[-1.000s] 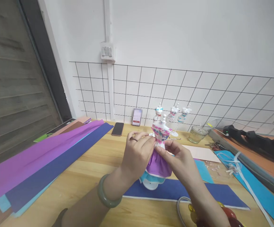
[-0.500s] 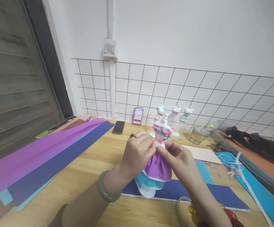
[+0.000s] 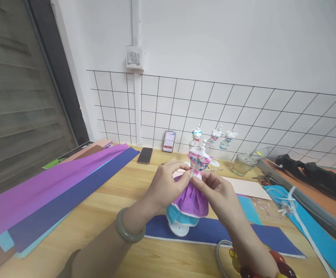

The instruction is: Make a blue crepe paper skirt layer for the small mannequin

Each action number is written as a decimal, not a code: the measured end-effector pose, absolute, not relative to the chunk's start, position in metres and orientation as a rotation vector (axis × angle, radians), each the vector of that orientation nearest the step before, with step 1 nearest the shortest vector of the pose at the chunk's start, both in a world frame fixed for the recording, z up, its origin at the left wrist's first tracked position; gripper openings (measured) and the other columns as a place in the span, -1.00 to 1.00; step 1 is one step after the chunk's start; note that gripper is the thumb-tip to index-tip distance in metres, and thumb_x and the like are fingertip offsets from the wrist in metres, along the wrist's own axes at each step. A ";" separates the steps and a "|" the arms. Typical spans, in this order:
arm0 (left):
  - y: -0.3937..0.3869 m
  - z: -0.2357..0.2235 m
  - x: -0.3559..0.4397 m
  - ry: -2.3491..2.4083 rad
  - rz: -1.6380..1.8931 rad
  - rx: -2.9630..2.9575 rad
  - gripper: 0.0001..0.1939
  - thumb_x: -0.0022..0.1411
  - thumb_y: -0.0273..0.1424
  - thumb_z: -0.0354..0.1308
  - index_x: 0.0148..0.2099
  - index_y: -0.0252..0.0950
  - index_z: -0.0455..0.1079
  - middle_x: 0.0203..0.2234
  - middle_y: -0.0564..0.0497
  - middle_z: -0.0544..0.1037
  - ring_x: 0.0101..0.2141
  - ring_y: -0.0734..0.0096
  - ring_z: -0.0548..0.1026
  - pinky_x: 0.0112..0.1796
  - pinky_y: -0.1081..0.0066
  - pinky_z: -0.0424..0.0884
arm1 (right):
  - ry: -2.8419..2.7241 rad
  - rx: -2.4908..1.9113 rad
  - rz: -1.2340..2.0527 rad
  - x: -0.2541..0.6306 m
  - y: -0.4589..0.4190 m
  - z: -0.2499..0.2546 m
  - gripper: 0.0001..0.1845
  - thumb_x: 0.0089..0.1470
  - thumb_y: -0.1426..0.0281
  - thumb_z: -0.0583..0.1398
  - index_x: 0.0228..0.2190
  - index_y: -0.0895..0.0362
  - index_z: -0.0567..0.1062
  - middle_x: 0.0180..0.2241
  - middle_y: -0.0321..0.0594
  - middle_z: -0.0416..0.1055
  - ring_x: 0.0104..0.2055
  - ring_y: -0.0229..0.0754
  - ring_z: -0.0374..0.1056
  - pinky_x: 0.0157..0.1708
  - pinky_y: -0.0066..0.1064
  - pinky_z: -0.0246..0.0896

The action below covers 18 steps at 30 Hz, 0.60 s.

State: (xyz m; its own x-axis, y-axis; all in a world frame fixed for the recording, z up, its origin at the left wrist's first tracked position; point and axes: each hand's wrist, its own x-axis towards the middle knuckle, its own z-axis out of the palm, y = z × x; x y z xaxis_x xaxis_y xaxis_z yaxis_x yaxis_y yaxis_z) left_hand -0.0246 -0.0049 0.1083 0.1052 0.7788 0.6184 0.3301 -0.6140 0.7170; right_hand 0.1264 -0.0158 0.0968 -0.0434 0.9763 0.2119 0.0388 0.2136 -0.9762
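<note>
A miniature white dress form (image 3: 199,163) with a pink-and-blue patterned bodice leans slightly, its round white base (image 3: 179,230) low over the table. Around it hangs a gathered purple skirt (image 3: 191,201) above a light-blue ruffle (image 3: 182,216) with white edging. My left hand (image 3: 168,181) pinches the skirt's top edge at the waist from the left side. From the right, my right hand (image 3: 214,189) grips the waist, thumb across the front and fingers behind. Some fingertips of both hands are hidden behind the form.
A dark-blue strip (image 3: 266,236) with white edging lies beneath. Left are stacked purple sheets (image 3: 60,181). Behind stand three small dress forms (image 3: 225,143), two phones (image 3: 145,155) and a glass (image 3: 244,165). A pale pink card (image 3: 249,188) and a bright-blue piece (image 3: 324,235) lie right.
My left hand has turned and its fingers have opened out from a tighter curl, still at the waist. The skirt and base have shifted slightly left and up.
</note>
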 end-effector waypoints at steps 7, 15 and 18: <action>-0.001 0.101 -0.027 1.206 1.404 2.605 -0.80 0.27 -0.45 -0.07 -0.30 -0.32 0.38 -0.40 -0.07 0.50 -0.29 0.27 0.43 -0.23 0.26 0.33 | -1.483 -1.166 0.843 0.124 -0.019 0.100 -0.57 -0.20 0.08 0.33 -0.43 0.17 0.45 -0.46 -0.18 0.44 -0.39 -0.14 0.32 -0.38 -0.34 0.24; -0.001 0.104 -0.030 1.119 1.497 2.559 -0.76 0.29 -0.46 -0.13 -0.34 -0.30 0.34 -0.47 -0.03 0.45 -0.36 0.35 0.40 -0.29 0.34 0.30 | -1.447 -1.058 1.074 0.126 -0.022 0.104 -0.63 -0.12 0.08 0.28 -0.42 0.13 0.46 -0.45 -0.23 0.44 -0.40 -0.16 0.33 -0.44 -0.39 0.23; -0.005 0.109 -0.031 1.068 1.521 2.329 -0.79 0.28 -0.43 -0.07 -0.36 -0.28 0.34 -0.47 0.00 0.46 -0.38 0.38 0.40 -0.31 0.37 0.30 | -1.430 -1.027 1.182 0.129 -0.020 0.105 -0.67 -0.09 0.11 0.28 -0.44 0.13 0.47 -0.45 -0.24 0.45 -0.41 -0.18 0.33 -0.44 -0.41 0.23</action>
State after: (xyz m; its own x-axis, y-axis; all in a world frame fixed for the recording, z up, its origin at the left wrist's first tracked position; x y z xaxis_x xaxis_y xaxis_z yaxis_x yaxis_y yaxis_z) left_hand -0.0311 -0.0047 0.1089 0.2269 0.6387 0.7353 0.4745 -0.7318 0.4893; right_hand 0.1291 -0.0196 0.1049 -0.1653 0.9726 0.1636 0.0221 0.1695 -0.9853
